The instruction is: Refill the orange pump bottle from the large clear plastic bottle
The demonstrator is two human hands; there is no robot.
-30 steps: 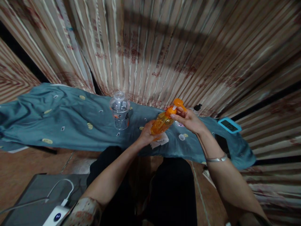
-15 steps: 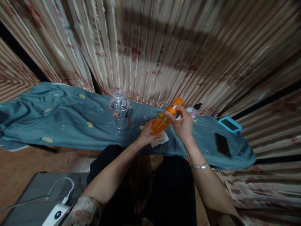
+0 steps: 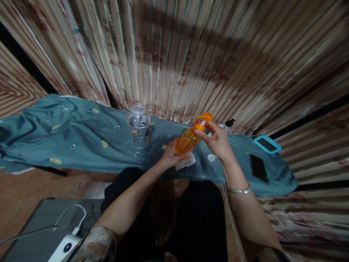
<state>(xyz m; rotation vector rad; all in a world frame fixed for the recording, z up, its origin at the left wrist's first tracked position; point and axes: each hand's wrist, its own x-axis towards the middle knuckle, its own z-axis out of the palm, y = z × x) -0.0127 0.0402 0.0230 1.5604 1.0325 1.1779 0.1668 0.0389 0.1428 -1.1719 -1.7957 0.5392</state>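
An orange see-through bottle (image 3: 188, 141) with an orange pump top is held tilted above the cloth-covered table, its top toward the upper right. My left hand (image 3: 170, 154) is wrapped round the bottle's lower part. The fingers of my right hand (image 3: 216, 140) are closed at the orange collar (image 3: 199, 126) below the pump head. Under the bottle a white tissue (image 3: 188, 162) lies on the cloth. A small white round piece (image 3: 211, 157) lies beside my right wrist.
On the teal cloth (image 3: 81, 134) a clear wide-mouthed bottle (image 3: 139, 127) stands to the left. Behind my right hand is a black-topped pump bottle (image 3: 229, 123). A blue-framed clock (image 3: 267, 144) and a black phone (image 3: 259, 168) lie right. A white power bank (image 3: 64, 248) sits lower left.
My right hand and forearm have shifted slightly to the right, uncovering the white round piece. The orange pump head has turned, and its spout now points left.
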